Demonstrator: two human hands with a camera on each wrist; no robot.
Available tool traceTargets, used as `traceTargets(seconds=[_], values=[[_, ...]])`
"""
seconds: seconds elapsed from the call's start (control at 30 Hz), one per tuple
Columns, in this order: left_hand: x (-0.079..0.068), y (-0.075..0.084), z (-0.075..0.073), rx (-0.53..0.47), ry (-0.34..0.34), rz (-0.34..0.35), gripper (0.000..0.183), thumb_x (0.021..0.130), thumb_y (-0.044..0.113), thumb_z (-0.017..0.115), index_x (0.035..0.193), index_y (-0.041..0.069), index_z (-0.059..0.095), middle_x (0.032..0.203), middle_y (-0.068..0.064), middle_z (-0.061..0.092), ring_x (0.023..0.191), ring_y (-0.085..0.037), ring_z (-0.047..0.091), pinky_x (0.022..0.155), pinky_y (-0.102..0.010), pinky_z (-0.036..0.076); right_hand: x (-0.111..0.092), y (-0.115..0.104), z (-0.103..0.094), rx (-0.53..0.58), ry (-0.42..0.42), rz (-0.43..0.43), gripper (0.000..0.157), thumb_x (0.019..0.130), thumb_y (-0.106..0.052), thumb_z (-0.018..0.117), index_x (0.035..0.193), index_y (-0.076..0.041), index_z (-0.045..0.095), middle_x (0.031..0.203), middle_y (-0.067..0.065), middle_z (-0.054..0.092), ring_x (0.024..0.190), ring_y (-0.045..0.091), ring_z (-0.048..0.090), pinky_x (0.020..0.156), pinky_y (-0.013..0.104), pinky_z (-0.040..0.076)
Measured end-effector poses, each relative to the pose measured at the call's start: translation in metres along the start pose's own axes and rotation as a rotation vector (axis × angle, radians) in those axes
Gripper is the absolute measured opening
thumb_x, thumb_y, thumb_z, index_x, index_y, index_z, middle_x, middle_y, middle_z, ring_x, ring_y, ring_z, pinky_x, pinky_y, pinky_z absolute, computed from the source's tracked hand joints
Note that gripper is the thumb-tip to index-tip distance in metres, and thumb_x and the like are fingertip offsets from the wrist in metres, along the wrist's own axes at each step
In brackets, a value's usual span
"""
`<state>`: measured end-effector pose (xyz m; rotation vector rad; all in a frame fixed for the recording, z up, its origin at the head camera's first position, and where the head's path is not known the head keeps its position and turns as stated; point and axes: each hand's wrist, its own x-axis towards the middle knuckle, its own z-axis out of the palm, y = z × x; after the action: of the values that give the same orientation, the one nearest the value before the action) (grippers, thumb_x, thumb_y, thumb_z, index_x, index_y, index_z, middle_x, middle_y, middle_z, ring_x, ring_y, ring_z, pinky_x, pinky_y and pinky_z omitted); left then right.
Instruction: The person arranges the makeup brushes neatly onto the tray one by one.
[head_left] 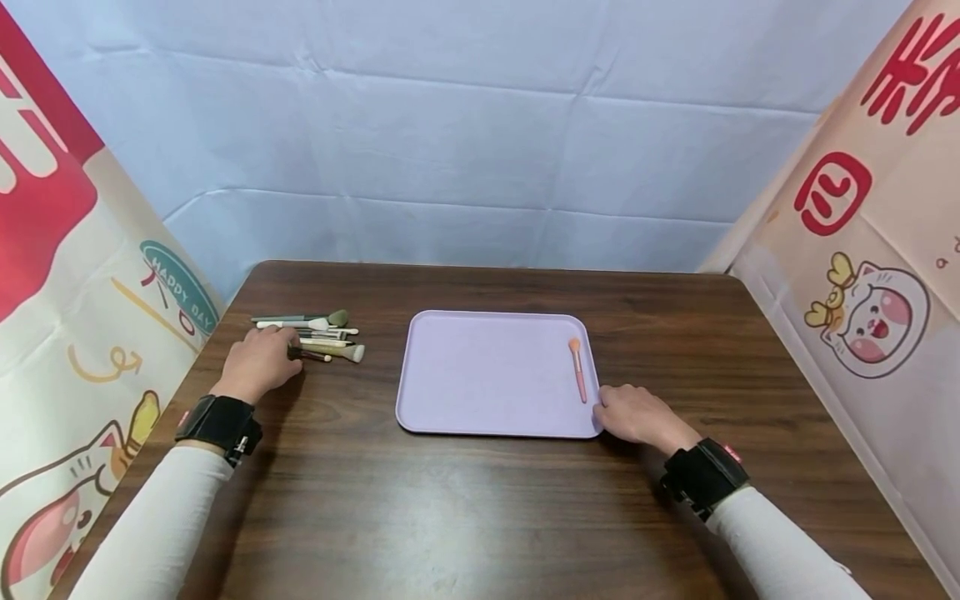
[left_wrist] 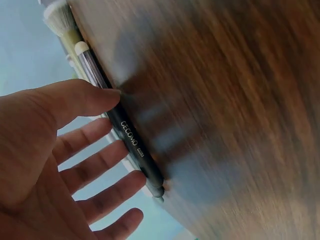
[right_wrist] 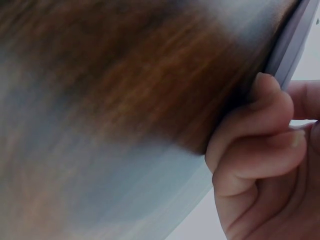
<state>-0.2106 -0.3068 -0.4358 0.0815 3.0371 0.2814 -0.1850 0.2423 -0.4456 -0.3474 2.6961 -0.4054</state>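
Observation:
In the head view my left hand is at the left, over the handle ends of a cluster of makeup brushes. In the left wrist view the thumb lies across a black-handled makeup brush with a pale tip, and the fingertips meet its other side in a pinch. My right hand grips the right rim of a lilac tray near its front corner. Its fingers are curled at the tray's edge in the right wrist view. A pink makeup brush lies inside the tray along its right side.
The brown wooden table has its far edge in front of a pale blue cloth. Printed cloths stand at the left and right edges. Several brushes lie side by side, heads pointing right.

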Motion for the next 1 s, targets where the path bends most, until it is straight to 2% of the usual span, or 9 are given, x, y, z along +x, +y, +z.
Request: traceTargets(seconds=[0.2, 0.33, 0.47, 0.6, 0.8, 1.0], values=[[0.005, -0.003, -0.002, 0.028, -0.017, 0.031, 0.025, 0.095, 0.016, 0.07, 0.115, 0.002, 0.066, 0.118, -0.027, 0.06, 0.115, -0.054, 0.05, 0.087, -0.068, 0.042, -0.001, 0.0, 0.0, -0.001, 0.0, -0.003, 0.019, 0.097, -0.017, 0.052, 0.09, -0.004, 0.063, 0.069, 0.005, 0.051, 0.06, 0.019, 0.05, 0.055, 0.031, 0.036], [0.007, -0.006, -0.007, 0.053, -0.035, 0.097, 0.019, 0.093, 0.014, 0.072, 0.11, 0.005, 0.069, 0.112, -0.024, 0.063, 0.11, -0.05, 0.055, 0.082, -0.064, 0.046, -0.002, -0.001, 0.0, -0.017, 0.007, -0.015, 0.019, 0.097, -0.016, 0.051, 0.085, -0.006, 0.062, 0.068, 0.004, 0.051, 0.059, 0.018, 0.049, 0.054, 0.031, 0.036], [0.007, -0.009, -0.011, 0.052, -0.038, 0.168, 0.008, 0.091, 0.012, 0.075, 0.096, 0.009, 0.07, 0.098, -0.016, 0.065, 0.091, -0.038, 0.06, 0.074, -0.055, 0.048, -0.001, -0.001, 0.0, -0.039, 0.017, -0.024, 0.02, 0.096, -0.016, 0.05, 0.08, -0.008, 0.06, 0.067, 0.003, 0.05, 0.058, 0.017, 0.048, 0.054, 0.03, 0.036], [0.009, -0.01, -0.012, 0.018, -0.071, 0.214, 0.011, 0.091, 0.01, 0.074, 0.087, 0.012, 0.064, 0.083, -0.006, 0.059, 0.073, -0.023, 0.052, 0.065, -0.043, 0.043, -0.001, -0.001, 0.0, -0.038, 0.016, -0.023, 0.02, 0.096, -0.015, 0.051, 0.08, -0.008, 0.059, 0.067, 0.003, 0.05, 0.058, 0.017, 0.047, 0.053, 0.03, 0.036], [0.011, -0.01, -0.011, -0.027, -0.117, 0.24, 0.017, 0.094, 0.012, 0.072, 0.085, 0.014, 0.057, 0.079, -0.001, 0.051, 0.069, -0.018, 0.046, 0.064, -0.039, 0.037, -0.002, -0.002, -0.001, -0.03, 0.003, -0.008, 0.019, 0.097, -0.016, 0.051, 0.083, -0.007, 0.061, 0.068, 0.004, 0.051, 0.058, 0.018, 0.049, 0.054, 0.03, 0.037], [0.012, -0.004, -0.015, -0.039, -0.142, 0.278, 0.008, 0.094, 0.016, 0.072, 0.089, 0.016, 0.066, 0.081, 0.001, 0.056, 0.069, -0.017, 0.046, 0.065, -0.038, 0.038, -0.001, -0.002, -0.001, -0.03, 0.002, -0.004, 0.019, 0.097, -0.016, 0.051, 0.084, -0.006, 0.061, 0.068, 0.004, 0.052, 0.059, 0.018, 0.049, 0.055, 0.03, 0.037]])
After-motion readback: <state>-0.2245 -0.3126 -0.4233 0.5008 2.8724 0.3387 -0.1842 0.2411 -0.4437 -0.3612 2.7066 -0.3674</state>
